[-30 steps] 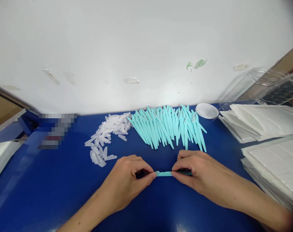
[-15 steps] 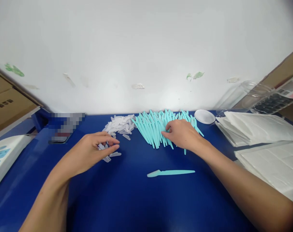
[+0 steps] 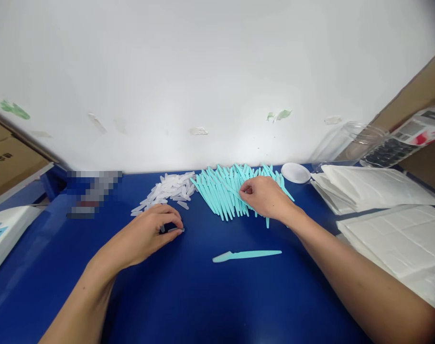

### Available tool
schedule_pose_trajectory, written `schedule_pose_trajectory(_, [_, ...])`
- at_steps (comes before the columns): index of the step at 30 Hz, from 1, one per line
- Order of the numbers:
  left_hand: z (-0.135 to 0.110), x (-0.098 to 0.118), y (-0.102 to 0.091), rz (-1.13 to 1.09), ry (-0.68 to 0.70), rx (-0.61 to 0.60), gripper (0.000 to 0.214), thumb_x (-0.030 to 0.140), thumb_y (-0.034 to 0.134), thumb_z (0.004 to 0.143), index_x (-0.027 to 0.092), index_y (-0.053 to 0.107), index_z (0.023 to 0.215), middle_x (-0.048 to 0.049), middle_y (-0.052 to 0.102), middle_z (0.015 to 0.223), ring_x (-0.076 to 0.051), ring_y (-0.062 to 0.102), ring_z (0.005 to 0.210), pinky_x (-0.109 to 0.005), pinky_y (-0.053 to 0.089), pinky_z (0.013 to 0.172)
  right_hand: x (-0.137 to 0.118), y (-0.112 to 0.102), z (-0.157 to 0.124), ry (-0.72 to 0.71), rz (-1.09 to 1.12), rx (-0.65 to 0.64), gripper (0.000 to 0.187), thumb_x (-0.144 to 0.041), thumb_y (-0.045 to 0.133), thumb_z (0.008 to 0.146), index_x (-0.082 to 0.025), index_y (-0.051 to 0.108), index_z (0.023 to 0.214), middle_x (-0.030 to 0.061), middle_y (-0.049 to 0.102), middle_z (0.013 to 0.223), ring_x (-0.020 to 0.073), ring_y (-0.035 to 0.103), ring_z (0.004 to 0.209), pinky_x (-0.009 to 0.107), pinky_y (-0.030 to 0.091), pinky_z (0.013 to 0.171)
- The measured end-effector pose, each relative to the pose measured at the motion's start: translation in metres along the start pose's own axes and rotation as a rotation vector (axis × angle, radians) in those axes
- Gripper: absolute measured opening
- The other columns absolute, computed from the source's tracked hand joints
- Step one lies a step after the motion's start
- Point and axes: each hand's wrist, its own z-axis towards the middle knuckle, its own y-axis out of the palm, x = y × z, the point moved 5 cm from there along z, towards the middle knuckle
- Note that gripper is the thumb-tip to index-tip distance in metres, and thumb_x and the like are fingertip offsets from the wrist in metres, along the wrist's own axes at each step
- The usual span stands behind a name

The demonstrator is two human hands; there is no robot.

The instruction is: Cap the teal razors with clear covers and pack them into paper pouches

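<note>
My left hand point(image 3: 153, 230) is closed in a pinch at the front of a heap of translucent plastic blade caps point(image 3: 172, 186). A cap's tip shows between thumb and forefinger; the rest is hidden by the fingers. My right hand point(image 3: 266, 195) is pinched over the pile of turquoise eyebrow razors point(image 3: 213, 196), with one razor slanting up-left from its fingertips across the others. In front of the pile, a single eyebrow razor point(image 3: 253, 254) lies apart on the blue table, its blade end to the left.
A round white lid point(image 3: 295, 173) lies right of the razors. White padded packets point(image 3: 378, 188) are stacked at the right, before a clear plastic jar point(image 3: 341, 143). At the left stand a white device point(image 3: 15, 224) and a cardboard box point(image 3: 9, 157). A white wall point(image 3: 217, 71) closes the back.
My left hand has moved right and down slightly, and its fingertips have closed on a cap. My right hand has pinched a razor in the pile. The view has shifted a little.
</note>
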Motion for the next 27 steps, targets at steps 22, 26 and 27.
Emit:
schedule_pose_trajectory(22, [0.027,0.053,-0.004,-0.274,0.048,0.333,0.026,0.039,0.059,0.1,0.024,0.073,0.116,-0.0036,0.076,0.104,-0.019,0.069,0.089,-0.029,0.053,0.077,-0.006,-0.014,-0.061,-0.103,0.474,-0.348,0.029,-0.045,0.05,0.098,-0.021,0.064,0.087,-0.004,0.045,0.067,0.0117,0.037,0.059,0.027,0.031,0.056])
schedule_pose_trajectory(26, [0.036,0.058,0.006,-0.623,-0.066,0.161,0.029,0.046,0.058,0.099,0.023,0.072,0.111,-0.0021,0.077,0.094,-0.016,0.071,0.078,-0.027,0.057,0.071,-0.003,-0.004,-0.067,-0.099,0.533,-0.407,0.037,-0.05,0.046,0.099,-0.022,0.061,0.08,-0.0047,0.039,0.067,0.011,0.031,0.058,0.027,0.029,0.055])
schedule_pose_trajectory(27, [0.036,0.058,0.011,-0.698,-0.09,0.129,0.029,0.047,0.06,0.099,0.022,0.072,0.109,-0.0021,0.077,0.092,-0.016,0.072,0.079,-0.026,0.058,0.071,-0.002,-0.002,-0.068,-0.1,0.537,-0.406,0.038,-0.05,0.045,0.1,-0.022,0.06,0.08,-0.0045,0.039,0.067,0.0111,0.032,0.059,0.027,0.029,0.055])
